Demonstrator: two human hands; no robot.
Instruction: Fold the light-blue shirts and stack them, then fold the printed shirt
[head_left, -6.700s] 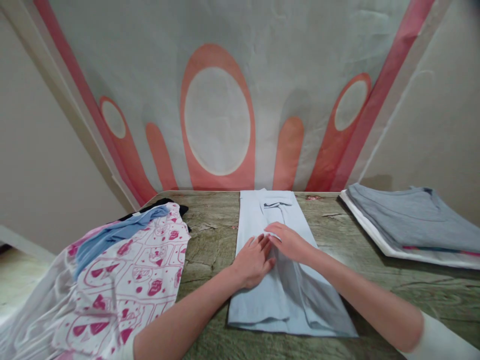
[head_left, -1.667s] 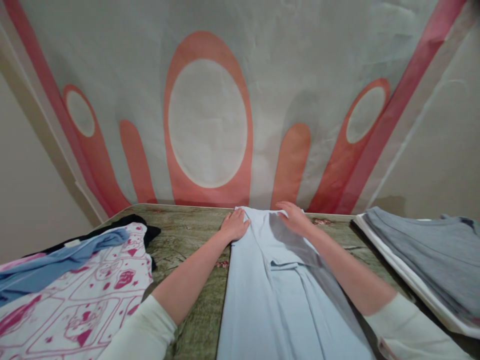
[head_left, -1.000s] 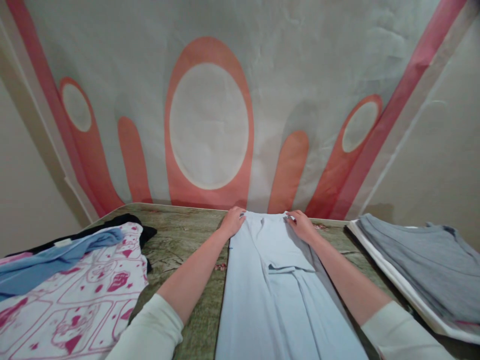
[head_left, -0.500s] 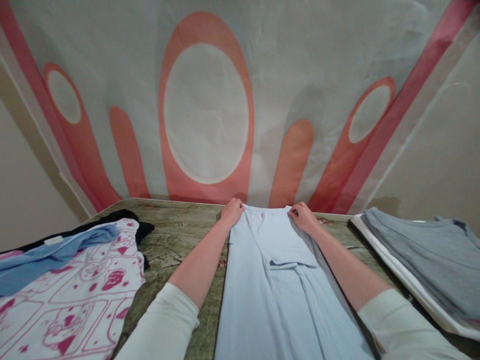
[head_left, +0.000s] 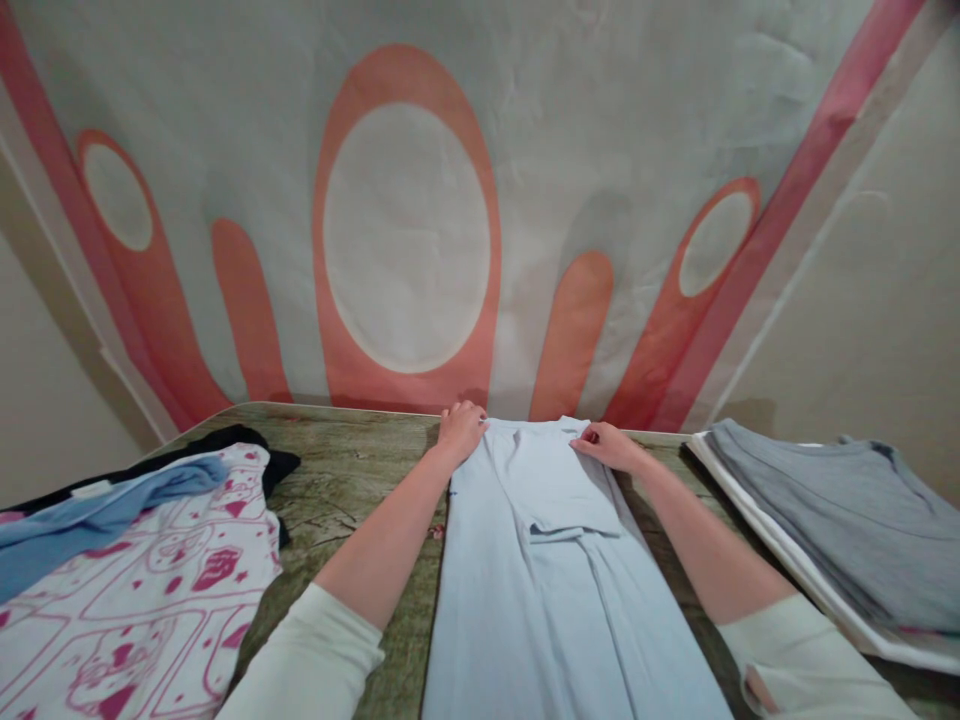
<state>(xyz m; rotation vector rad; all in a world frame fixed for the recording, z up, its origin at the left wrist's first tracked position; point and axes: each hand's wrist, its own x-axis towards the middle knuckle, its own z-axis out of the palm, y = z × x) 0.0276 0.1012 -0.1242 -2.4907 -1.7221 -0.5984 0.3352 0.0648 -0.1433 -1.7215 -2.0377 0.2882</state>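
Observation:
A light blue T-shirt (head_left: 517,610) lies lengthwise on the table, folded narrow, with a short sleeve (head_left: 570,490) laid back over its upper part. At its far left corner my left hand (head_left: 460,432) is closed on the cloth, thumb towards the shirt. My right hand (head_left: 609,445) pinches the fabric by the far right corner, with finger and thumb together. The near end of the shirt runs out of view at the bottom.
To the left, a white garment with pink print (head_left: 187,580), a blue piece (head_left: 112,515) and black cloth (head_left: 281,464) overlap. Grey and white folded garments (head_left: 832,530) are stacked on the right. A printed backdrop (head_left: 555,150) rises behind the wood-patterned table (head_left: 330,480).
The view has shifted slightly. My right hand has come a little inward and lower over the shirt's far right corner, while my left hand keeps to the far left corner.

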